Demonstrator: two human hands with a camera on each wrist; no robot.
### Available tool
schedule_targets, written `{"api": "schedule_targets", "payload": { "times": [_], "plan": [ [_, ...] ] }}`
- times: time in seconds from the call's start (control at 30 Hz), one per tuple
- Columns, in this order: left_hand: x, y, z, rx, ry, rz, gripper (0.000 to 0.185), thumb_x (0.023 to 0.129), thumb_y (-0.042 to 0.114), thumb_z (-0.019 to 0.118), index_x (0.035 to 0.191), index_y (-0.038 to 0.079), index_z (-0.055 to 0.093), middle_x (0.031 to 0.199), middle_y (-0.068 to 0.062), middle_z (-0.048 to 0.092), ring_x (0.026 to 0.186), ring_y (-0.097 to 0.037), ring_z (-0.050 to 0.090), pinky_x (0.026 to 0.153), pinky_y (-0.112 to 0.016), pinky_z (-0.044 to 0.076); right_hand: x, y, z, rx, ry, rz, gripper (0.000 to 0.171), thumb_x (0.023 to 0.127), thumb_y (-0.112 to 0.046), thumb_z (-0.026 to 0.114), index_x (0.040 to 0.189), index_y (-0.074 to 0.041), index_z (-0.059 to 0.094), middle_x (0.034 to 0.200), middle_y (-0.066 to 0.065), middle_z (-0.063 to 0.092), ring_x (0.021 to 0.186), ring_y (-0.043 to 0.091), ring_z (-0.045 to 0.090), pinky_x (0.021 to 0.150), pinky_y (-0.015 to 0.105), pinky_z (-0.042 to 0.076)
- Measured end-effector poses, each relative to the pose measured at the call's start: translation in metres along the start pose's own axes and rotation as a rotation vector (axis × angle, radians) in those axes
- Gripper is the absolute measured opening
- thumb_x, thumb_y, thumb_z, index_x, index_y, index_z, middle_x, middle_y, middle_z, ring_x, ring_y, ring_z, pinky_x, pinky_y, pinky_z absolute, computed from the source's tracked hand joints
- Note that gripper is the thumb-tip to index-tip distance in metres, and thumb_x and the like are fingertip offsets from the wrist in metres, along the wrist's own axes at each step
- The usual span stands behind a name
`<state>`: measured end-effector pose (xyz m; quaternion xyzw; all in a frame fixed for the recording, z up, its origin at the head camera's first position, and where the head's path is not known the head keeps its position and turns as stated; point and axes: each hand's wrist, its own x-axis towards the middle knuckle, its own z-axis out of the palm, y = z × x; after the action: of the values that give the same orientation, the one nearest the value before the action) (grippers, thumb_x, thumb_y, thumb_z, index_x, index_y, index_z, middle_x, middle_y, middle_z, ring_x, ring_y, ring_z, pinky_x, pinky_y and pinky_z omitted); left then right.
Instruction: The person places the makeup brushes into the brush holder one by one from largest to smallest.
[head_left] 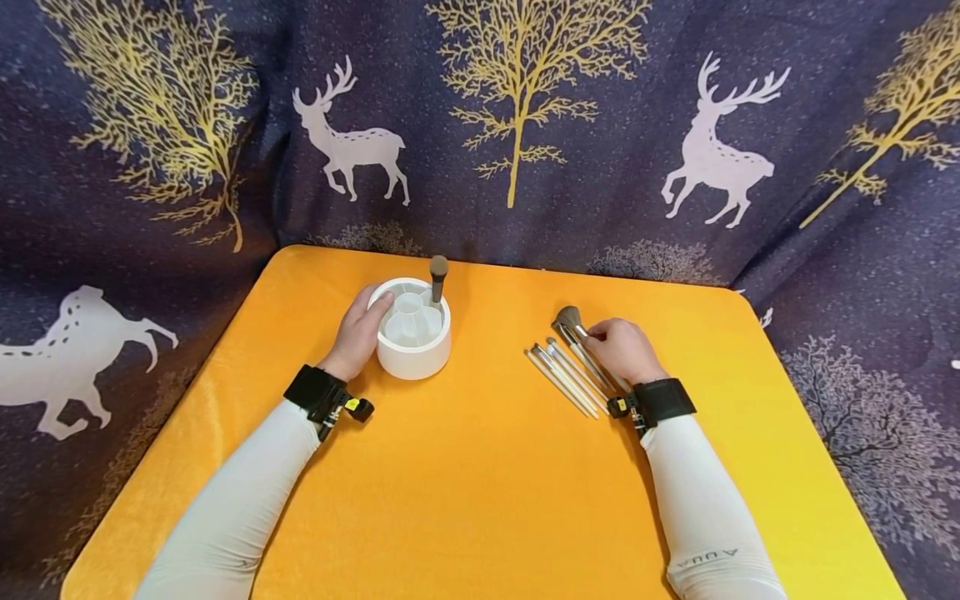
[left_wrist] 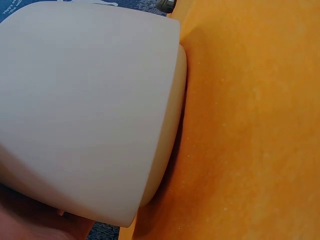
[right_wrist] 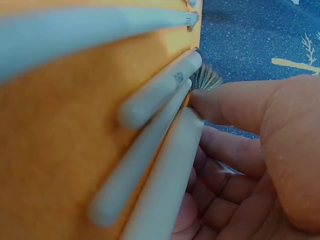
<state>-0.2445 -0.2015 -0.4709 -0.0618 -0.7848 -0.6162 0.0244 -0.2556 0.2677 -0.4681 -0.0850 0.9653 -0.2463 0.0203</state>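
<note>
From the head camera, an orange table [head_left: 480,483] stands before a dark curtain [head_left: 600,125] printed with deer and gold trees. On the left part of the table sits a round white brush holder [head_left: 414,343] with divided compartments; one makeup brush [head_left: 438,278] stands upright in a compartment at its far right side, bristles up. The left hand [head_left: 360,333] is wrapped against the holder's left wall, thumb up at the rim, fingers curved round the side. To the right, well apart from the holder, a row of white-handled makeup brushes [head_left: 566,375] lies on the table, bristle ends pointing far-left. The right hand [head_left: 624,350] rests over the right side of that row, fingertips closing on the brush nearest it, close to its fluffy head [head_left: 567,318].

The left wrist camera shows the holder's smooth white wall [left_wrist: 90,110] filling the view, resting on the orange table [left_wrist: 250,130], with a bit of the hand [left_wrist: 40,225] pressed against its lower edge.

In the right wrist view, pale brush handles [right_wrist: 150,165] lie side by side on the orange table [right_wrist: 55,130]. The right hand's thumb [right_wrist: 235,102] and curled fingers [right_wrist: 220,180] pinch the nearest handle [right_wrist: 170,175].
</note>
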Motion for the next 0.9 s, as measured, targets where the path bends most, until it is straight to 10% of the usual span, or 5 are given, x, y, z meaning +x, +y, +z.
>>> {"api": "schedule_targets", "payload": {
  "times": [0.9],
  "plan": [
    [-0.0004, 0.0002, 0.0001, -0.008, 0.002, -0.001, 0.066, 0.118, 0.049, 0.045, 0.164, 0.001, 0.041, 0.159, -0.024, 0.049, 0.149, -0.039, 0.044, 0.132, -0.056, 0.026, -0.0041, -0.0039, -0.0026, 0.036, 0.063, -0.008, 0.030, 0.109, -0.024, 0.071, 0.124, 0.000, 0.081, 0.107, 0.017, 0.080, 0.090, 0.033, 0.070, 0.086, 0.053, 0.057]
  ]
}}
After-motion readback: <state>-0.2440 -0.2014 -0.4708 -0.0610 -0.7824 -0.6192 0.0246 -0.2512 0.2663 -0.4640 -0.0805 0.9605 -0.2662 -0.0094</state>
